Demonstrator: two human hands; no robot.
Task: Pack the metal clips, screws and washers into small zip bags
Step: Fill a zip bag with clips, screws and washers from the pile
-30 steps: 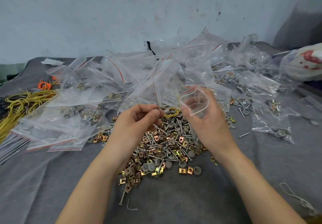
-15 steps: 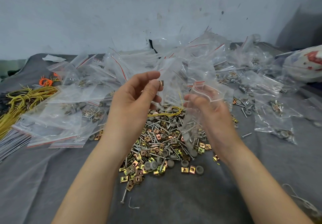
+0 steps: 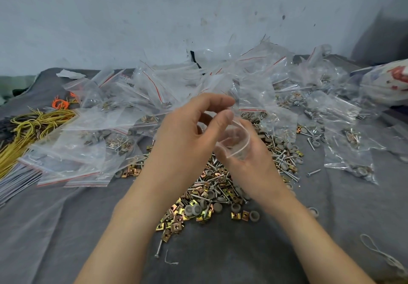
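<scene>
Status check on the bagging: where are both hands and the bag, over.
Right hand holds zip bag, mouth open. Left hand, fingers at bag mouth, load unclear. Loose pile of clips, screws, washers beneath. Nothing in the way.

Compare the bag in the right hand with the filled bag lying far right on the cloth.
The held bag is up in the right hand, over the pile; the lying bag rests on the cloth. The held bag's mouth is spread into a loop; the lying bag is flattened. Washers show in the lying bag; the held bag's contents are hidden. Both are small clear plastic.
</scene>
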